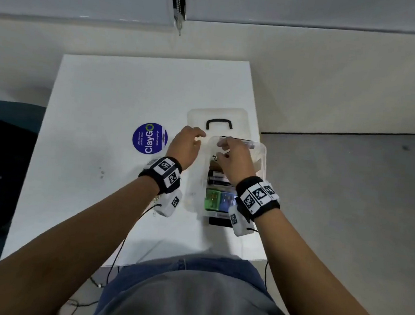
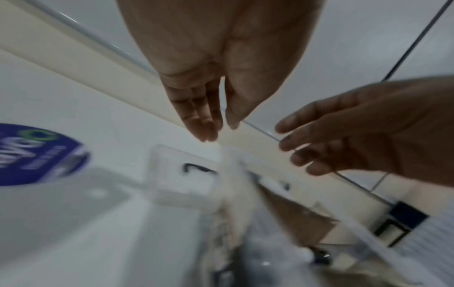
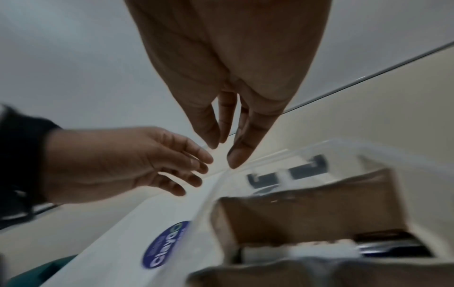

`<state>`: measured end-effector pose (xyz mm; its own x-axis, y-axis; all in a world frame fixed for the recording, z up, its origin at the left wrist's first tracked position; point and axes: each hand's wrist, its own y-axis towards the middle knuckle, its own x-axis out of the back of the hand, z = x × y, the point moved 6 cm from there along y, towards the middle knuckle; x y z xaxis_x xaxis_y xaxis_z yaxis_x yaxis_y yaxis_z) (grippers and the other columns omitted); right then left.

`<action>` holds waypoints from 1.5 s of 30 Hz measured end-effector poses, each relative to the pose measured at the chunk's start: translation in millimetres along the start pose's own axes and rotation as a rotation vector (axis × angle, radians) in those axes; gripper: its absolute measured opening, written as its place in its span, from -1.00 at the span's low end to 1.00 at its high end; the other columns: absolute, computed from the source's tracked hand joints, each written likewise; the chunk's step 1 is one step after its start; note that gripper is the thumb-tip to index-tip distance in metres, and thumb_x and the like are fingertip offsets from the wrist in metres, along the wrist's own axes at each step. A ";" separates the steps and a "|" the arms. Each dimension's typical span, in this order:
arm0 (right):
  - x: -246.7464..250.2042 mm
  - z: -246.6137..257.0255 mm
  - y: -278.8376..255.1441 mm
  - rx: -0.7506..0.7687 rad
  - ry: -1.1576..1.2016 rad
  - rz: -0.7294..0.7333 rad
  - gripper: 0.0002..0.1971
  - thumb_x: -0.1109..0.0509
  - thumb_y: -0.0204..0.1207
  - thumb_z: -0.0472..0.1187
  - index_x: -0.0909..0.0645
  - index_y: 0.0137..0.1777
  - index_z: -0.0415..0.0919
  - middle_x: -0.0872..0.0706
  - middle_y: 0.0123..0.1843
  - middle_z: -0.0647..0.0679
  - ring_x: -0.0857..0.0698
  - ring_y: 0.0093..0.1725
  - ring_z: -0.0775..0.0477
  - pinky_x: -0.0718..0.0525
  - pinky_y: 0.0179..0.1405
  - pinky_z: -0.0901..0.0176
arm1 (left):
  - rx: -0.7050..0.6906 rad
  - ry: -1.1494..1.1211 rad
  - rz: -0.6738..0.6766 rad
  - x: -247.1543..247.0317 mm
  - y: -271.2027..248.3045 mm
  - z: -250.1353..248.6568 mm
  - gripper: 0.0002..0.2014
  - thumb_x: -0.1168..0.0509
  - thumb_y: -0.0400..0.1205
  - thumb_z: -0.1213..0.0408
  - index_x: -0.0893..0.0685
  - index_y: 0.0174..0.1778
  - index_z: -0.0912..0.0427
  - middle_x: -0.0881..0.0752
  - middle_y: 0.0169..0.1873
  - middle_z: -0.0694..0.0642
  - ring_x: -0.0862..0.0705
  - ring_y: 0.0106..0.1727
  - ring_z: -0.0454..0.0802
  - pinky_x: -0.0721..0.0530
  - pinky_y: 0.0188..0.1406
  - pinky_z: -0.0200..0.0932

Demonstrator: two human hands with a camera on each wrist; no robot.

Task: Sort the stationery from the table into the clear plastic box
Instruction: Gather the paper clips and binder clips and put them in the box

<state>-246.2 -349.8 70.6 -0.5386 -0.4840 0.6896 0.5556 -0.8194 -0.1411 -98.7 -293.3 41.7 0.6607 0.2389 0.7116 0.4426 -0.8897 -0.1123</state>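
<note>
Clear plastic box (image 1: 261, 159) sat near the tabletop's (image 1: 112, 95) right edge, holding a green case (image 1: 212, 198), a blue case (image 1: 226, 200) and dark stationery. Right hand (image 1: 235, 157) hovered over the box's far end, fingers (image 3: 236, 153) loosely extended, gripping nothing. Left hand (image 1: 186, 148) was just beside the box's left wall, fingers spread, empty. Box lid (image 1: 218, 117) lay just beyond. Round blue sticker (image 1: 150, 138) sat left.

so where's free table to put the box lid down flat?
Bare table lies beyond and left of the round blue sticker, and near the person left of the left hand. Crowded: right side, where clear box, lid and right hand cluster by the edge.
</note>
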 end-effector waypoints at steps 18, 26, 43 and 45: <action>-205.9 6.4 -84.0 -0.146 -0.720 0.760 -0.31 -0.20 0.60 -0.39 0.04 0.65 -0.51 0.06 0.69 -0.43 -0.19 0.62 -0.41 -0.36 0.55 -0.20 | -0.013 0.431 0.488 -23.0 -124.4 183.8 -0.42 -0.26 0.68 0.26 -0.27 0.63 0.02 -0.06 0.70 0.15 -0.09 0.70 0.17 -0.28 0.61 0.16; -205.9 10.5 -53.3 -0.161 -0.536 0.521 -0.22 -0.42 0.49 -0.31 -0.06 0.63 -0.23 -0.19 0.53 -0.32 -0.41 0.45 -0.38 -0.59 0.29 -0.16 | 0.478 0.450 0.337 44.7 -151.4 242.5 -0.12 -0.58 0.41 0.20 -0.22 0.57 0.16 -0.32 0.40 0.31 -0.48 0.35 0.29 -0.60 0.28 0.13; -250.2 27.9 -63.7 0.111 -0.530 0.600 -0.47 -0.18 0.58 -0.40 -0.23 0.57 -0.36 -0.36 0.46 -0.34 -0.53 0.31 -0.33 -0.62 0.20 -0.14 | 0.201 0.240 0.297 -2.3 -123.9 189.1 -0.63 -0.41 0.50 0.40 -0.55 0.21 0.14 -0.45 0.14 0.23 -0.59 0.03 0.21 -0.64 0.13 0.03; -248.7 28.5 -61.5 0.073 -0.508 0.591 -0.58 -0.16 0.61 -0.38 -0.34 0.47 -0.36 -0.45 0.38 -0.34 -0.59 0.22 -0.34 -0.63 0.13 -0.12 | 0.195 0.236 0.304 -0.1 -120.9 187.3 -0.78 -0.32 0.54 0.43 -0.57 0.09 0.21 -0.47 0.09 0.22 -0.56 -0.08 0.16 -0.62 0.00 -0.03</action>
<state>-128.4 -170.4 -72.0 0.2055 -0.6195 0.7576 0.7094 -0.4390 -0.5514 -38.7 -112.9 -74.7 0.6317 -0.1386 0.7627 0.3704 -0.8103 -0.4540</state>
